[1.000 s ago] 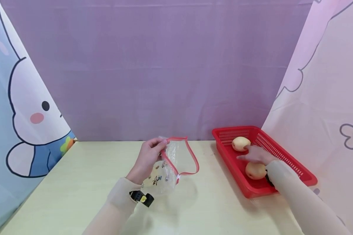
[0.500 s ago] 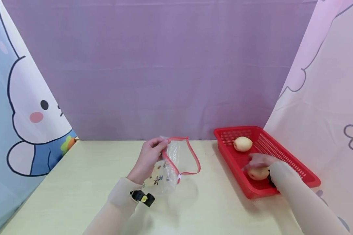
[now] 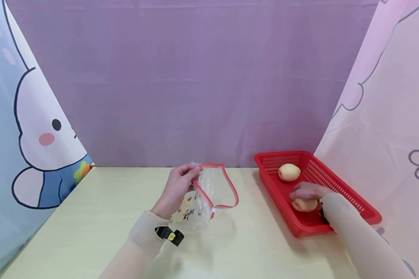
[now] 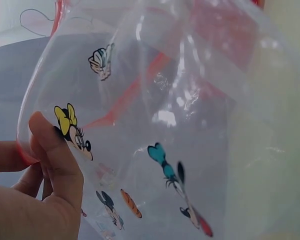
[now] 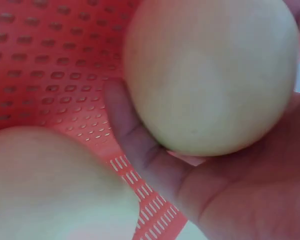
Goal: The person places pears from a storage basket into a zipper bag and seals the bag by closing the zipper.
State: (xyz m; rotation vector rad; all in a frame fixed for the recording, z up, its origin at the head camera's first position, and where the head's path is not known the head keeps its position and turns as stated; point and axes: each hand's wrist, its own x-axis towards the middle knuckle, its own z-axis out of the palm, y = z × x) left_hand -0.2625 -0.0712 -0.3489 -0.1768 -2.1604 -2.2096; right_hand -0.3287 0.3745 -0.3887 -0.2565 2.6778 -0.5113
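Observation:
My left hand (image 3: 178,186) holds a clear zip bag (image 3: 200,211) by its rim, thumb on one side and fingers on the other. The bag's red-edged mouth gapes toward the right, with a white slider on it; cartoon prints show on its plastic (image 4: 190,125). Inside the red basket (image 3: 277,205), my right hand (image 3: 309,190) curls round the nearer pale yellow potato (image 3: 304,205). In the right wrist view a thumb or finger hugs the side of that potato (image 5: 210,75). The other potato (image 3: 289,172) lies farther back in the basket.
The basket stands on the right of the pale table (image 3: 108,217), close to a light printed sheet (image 3: 380,155). A purple cloth (image 3: 195,85) hangs along the back, and a blue cartoon sheet (image 3: 49,162) is on the left.
My right hand has drawn back from the farther potato to the nearer one and curled its fingers round it. The left hand and bag have stayed nearly still.

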